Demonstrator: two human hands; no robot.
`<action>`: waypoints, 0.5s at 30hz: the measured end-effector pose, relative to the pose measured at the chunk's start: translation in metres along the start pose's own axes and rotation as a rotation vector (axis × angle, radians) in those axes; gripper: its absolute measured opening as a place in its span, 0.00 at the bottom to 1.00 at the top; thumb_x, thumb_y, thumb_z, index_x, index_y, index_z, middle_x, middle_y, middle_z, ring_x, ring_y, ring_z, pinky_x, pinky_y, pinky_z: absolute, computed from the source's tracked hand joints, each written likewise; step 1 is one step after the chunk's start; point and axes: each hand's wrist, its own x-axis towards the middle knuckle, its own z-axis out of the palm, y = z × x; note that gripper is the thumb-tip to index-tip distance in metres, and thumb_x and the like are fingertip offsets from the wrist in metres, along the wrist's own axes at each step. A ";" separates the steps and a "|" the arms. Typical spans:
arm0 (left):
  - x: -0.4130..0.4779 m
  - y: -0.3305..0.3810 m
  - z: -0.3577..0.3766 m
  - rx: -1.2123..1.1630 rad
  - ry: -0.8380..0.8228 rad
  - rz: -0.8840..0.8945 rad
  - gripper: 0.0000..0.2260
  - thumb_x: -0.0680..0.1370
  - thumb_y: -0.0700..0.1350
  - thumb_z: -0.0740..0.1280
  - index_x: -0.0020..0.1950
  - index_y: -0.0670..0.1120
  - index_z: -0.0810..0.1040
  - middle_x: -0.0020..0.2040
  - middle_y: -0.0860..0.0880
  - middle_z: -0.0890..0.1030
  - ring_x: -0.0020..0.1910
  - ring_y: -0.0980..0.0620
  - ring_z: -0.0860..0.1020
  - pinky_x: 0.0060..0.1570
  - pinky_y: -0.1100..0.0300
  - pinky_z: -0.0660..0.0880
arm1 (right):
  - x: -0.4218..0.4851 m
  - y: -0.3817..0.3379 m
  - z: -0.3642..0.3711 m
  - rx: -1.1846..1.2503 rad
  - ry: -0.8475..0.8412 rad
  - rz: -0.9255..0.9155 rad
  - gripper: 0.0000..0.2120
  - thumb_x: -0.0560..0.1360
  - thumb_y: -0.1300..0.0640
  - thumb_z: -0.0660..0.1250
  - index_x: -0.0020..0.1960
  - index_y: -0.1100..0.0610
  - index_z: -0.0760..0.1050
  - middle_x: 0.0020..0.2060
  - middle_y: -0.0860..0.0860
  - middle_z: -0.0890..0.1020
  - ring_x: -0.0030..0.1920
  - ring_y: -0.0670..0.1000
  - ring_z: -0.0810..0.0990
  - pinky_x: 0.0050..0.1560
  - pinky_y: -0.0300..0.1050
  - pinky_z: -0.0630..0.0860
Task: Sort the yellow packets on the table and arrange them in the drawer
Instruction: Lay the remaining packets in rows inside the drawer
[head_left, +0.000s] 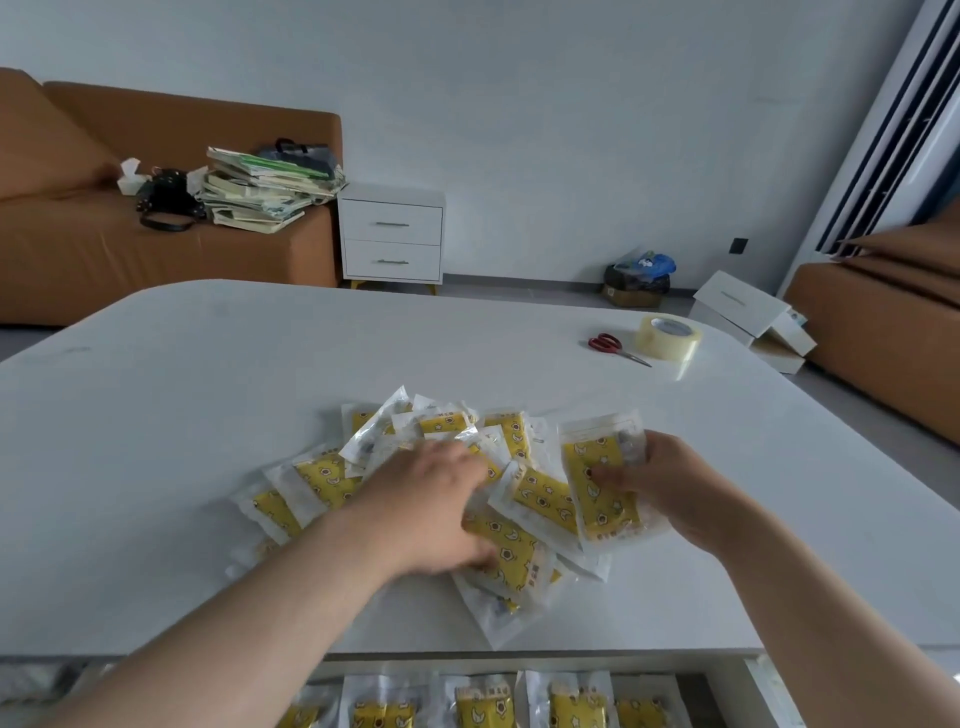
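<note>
Right hand (670, 486) is pinching one yellow-printed clear plastic packet (597, 483), thumb on its front, and lifting it clear of the heap. Left hand (431, 512) is lying palm-down, fingers loosely extended, on the heap of matching yellow packets (322, 480), which is spreading across the white tabletop (208, 415). Below both wrists, the open white drawer (756, 686) is holding a row of filed packets (483, 701).

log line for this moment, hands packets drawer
left hand: rests on packet pile | right hand: pinches one yellow packet | drawer: open, row of packets inside
</note>
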 end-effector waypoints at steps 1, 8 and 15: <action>0.001 0.005 0.005 0.017 -0.047 0.106 0.29 0.72 0.64 0.69 0.69 0.54 0.68 0.69 0.57 0.69 0.70 0.50 0.66 0.69 0.54 0.63 | 0.000 0.001 -0.001 0.014 0.000 0.000 0.09 0.71 0.66 0.74 0.51 0.61 0.82 0.45 0.57 0.87 0.45 0.58 0.87 0.51 0.57 0.82; 0.013 0.019 0.012 0.065 -0.111 0.192 0.29 0.73 0.60 0.70 0.71 0.51 0.71 0.66 0.54 0.72 0.65 0.49 0.69 0.64 0.57 0.62 | 0.000 0.004 -0.009 -0.006 -0.023 0.003 0.08 0.71 0.65 0.75 0.50 0.60 0.83 0.44 0.56 0.87 0.44 0.57 0.87 0.49 0.54 0.83; 0.015 0.013 0.017 0.052 -0.087 0.120 0.30 0.68 0.64 0.73 0.66 0.52 0.72 0.60 0.53 0.72 0.61 0.51 0.71 0.61 0.57 0.69 | 0.006 0.004 0.004 -0.564 -0.084 0.038 0.14 0.67 0.49 0.78 0.51 0.51 0.81 0.44 0.48 0.86 0.44 0.49 0.85 0.52 0.49 0.82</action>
